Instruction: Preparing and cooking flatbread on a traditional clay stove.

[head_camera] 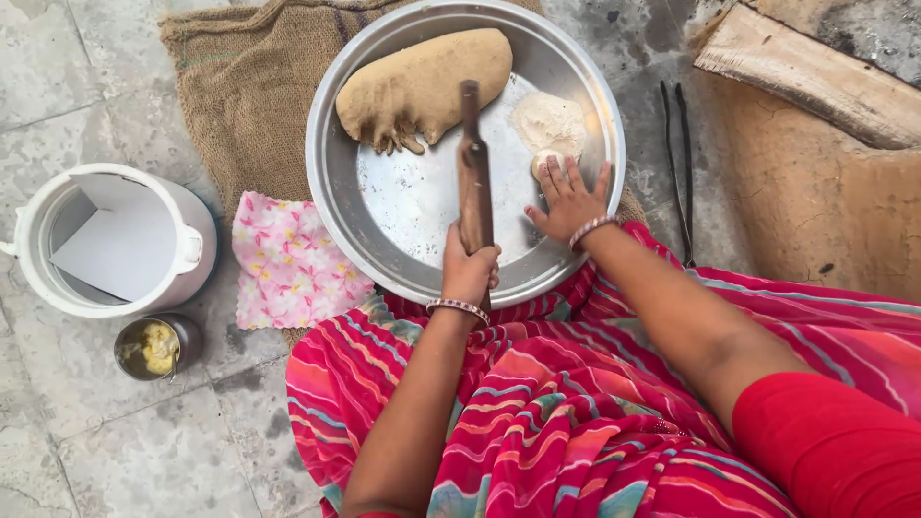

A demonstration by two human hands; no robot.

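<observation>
A person seated on the floor worked over a round metal tray (384, 230) at top centre of the frame, lap draped in striped pink-red cloth (566, 403). The left hand (468, 270), closed in a fist, gripped the near end of a wooden rolling pin (472, 163); the pin's long axis ran almost straight up the frame, away from the body, across the middle of the tray. The right hand (568, 200) lay open, fingers spread, pressing flat on a small dough ball (544, 163) just right of the pin, at the lower edge of a flour heap (549, 120). The right hand was the nearer to the ball; the pin stood just beside it on the left. A large dough lump (422, 84) filled the tray's upper left, leaving bare metal at centre and lower left. The tray sat on burlap (240, 86). To the left lay a floral cloth (288, 259), a white container (115, 240) and a small steel cup (152, 347). Black tongs (679, 163) lay right of the tray
</observation>
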